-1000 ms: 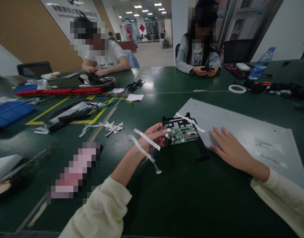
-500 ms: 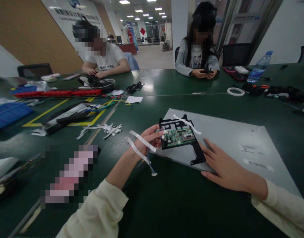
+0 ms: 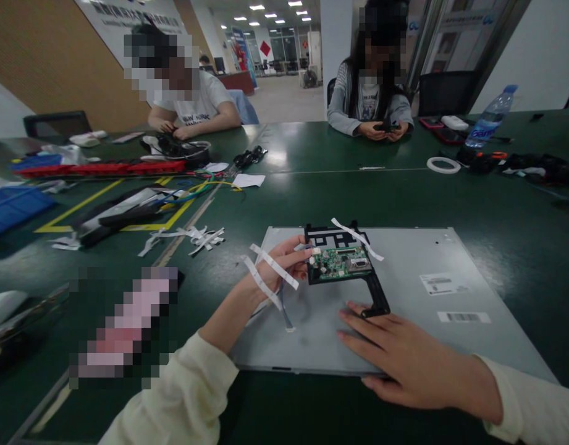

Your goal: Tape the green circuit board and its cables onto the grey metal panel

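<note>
My left hand [image 3: 284, 262] pinches the left edge of a black plastic bracket [image 3: 377, 295] that carries a green circuit board [image 3: 340, 262]. A strip of white tape [image 3: 357, 239] clings across the bracket's top right. More white tape strips [image 3: 273, 266] stick to my left hand, and a thin cable [image 3: 286, 312] with a small white connector dangles below it. Underneath lies a flat grey metal panel [image 3: 404, 259] with two labels. My right hand [image 3: 404, 355] rests on the panel's near edge with its fingers spread, close to the bracket's lower leg.
A pile of white tape scraps [image 3: 205, 240] and a pixelated pink object [image 3: 131, 324] lie to the left. Beyond are a blue basket [image 3: 20, 210], a tape roll [image 3: 443, 165] and a water bottle [image 3: 490, 117]. Two people sit across the green table [image 3: 303, 194].
The metal panel has turned and come nearer under my right hand, which has moved left and down. My left hand, still holding the bracket, has shifted slightly right.
</note>
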Available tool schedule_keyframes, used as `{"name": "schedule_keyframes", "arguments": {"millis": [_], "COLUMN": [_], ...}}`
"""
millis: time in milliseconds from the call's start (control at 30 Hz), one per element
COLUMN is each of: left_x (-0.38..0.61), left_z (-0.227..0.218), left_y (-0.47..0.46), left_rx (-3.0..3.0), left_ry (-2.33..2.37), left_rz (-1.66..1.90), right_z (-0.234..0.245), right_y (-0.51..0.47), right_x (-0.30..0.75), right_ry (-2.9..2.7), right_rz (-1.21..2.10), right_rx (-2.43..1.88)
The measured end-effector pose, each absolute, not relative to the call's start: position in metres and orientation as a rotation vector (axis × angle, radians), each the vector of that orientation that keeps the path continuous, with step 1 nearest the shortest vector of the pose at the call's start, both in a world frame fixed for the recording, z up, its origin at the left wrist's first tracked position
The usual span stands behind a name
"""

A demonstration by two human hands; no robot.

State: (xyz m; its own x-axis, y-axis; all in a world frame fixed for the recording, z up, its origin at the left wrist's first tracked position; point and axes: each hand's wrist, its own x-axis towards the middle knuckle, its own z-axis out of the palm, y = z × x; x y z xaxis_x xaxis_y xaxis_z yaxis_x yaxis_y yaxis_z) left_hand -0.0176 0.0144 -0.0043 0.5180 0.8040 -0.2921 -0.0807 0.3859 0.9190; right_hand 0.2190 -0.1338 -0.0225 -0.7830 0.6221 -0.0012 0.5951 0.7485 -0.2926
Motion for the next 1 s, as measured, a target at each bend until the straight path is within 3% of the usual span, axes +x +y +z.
{"name": "schedule_keyframes", "arguments": {"millis": [400,700,1000], "left_x": [-0.007,-0.003,-0.006], "left_z": [-0.016,-0.027,-0.023], "left_y": [0.007,0.008,0.009], "left_rx": [1.189,1.768,1.731], "left_ry": [0.938,1.196,1.182], "left_rz": [0.544,0.61,0.754], "right_z": [-0.032,-0.027,-0.029], "right_y": [-0.141,-0.137,-0.138], "right_x": [0.213,0.213,0.215], "right_ry": [-2.723,-2.704,-2.63], "right_rz": [-0.076,-0.059,0.03], "right_rx": [-0.519,-0.47,-0.54]}}
